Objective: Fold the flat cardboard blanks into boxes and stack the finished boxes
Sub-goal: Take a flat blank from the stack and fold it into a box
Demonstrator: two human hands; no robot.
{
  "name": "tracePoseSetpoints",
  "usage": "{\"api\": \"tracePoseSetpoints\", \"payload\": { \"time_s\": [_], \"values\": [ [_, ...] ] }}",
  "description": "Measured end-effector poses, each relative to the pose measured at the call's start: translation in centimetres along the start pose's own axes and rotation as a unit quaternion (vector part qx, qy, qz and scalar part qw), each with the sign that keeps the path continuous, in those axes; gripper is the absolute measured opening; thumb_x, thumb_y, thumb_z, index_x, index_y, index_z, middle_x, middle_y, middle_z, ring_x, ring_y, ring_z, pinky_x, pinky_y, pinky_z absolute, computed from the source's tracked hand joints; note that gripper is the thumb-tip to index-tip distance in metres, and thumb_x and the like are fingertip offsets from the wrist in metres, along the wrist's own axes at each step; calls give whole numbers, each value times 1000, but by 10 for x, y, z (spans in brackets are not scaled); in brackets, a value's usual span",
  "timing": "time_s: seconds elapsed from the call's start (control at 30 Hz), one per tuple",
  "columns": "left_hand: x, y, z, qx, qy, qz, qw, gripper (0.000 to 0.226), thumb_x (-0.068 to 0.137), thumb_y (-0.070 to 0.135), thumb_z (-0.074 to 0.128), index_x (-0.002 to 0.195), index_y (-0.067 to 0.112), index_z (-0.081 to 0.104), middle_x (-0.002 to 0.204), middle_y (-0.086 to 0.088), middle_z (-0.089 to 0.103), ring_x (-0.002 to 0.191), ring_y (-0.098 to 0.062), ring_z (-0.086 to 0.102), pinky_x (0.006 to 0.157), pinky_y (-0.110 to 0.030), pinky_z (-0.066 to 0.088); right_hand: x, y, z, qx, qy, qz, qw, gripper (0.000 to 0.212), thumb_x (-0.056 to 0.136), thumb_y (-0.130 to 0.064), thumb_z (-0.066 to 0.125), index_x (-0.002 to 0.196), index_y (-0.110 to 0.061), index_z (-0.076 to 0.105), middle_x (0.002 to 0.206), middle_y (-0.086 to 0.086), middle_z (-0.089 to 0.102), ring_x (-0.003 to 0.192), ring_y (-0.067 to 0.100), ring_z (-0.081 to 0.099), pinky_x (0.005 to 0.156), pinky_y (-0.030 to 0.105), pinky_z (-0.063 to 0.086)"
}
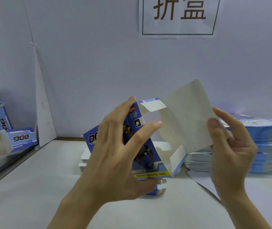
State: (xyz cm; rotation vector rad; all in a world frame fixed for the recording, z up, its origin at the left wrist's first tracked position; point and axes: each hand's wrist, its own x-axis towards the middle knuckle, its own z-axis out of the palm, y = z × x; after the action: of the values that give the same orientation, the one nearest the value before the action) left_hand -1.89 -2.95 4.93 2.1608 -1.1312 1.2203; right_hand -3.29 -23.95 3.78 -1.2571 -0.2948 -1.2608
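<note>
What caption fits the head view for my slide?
Two hands fold a blue cardboard blank above the table, flat blanks stacked behind.

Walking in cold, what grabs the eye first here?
A half-opened blue toy-dog box held up mid-frame: the left hand grips its printed face, the right hand pinches the plain grey flap. Behind, a sign with two large characters hangs on the wall, and flat blanks are stacked at right.
</note>
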Motion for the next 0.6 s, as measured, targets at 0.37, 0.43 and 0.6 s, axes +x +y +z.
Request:
{"api": "tracePoseSetpoints", "payload": {
  "time_s": [0.37,0.43,0.6],
  "values": [
    [-4,-13,6,41,-39,48,997,75,63,55,72,127,28,42,150,-14,20,140,-36,27,104,-59,39,15,-9,-13,78,-163,283,942,26,90,-39,52,94,-33,77,92,-24,72,87,-9,66,74,9,52],
    [-4,-13,9,61,-45,55,996,80,60,52,78,127,28,42,150,-15,22,142,-36,26,111,-59,30,9,-10,-5,124,-180,330,918,33,84,-45,53,89,-28,81,94,-9,76,85,4,71,69,18,56],
    [-4,-16,9,61,-31,43,997,80,57,50,81,125,27,44,149,-16,24,142,-35,27,115,-56,24,0,-8,7,47,-139,291,945,25,77,-40,60,85,-27,80,86,-4,76,72,8,67,60,17,53]
  ]
}}
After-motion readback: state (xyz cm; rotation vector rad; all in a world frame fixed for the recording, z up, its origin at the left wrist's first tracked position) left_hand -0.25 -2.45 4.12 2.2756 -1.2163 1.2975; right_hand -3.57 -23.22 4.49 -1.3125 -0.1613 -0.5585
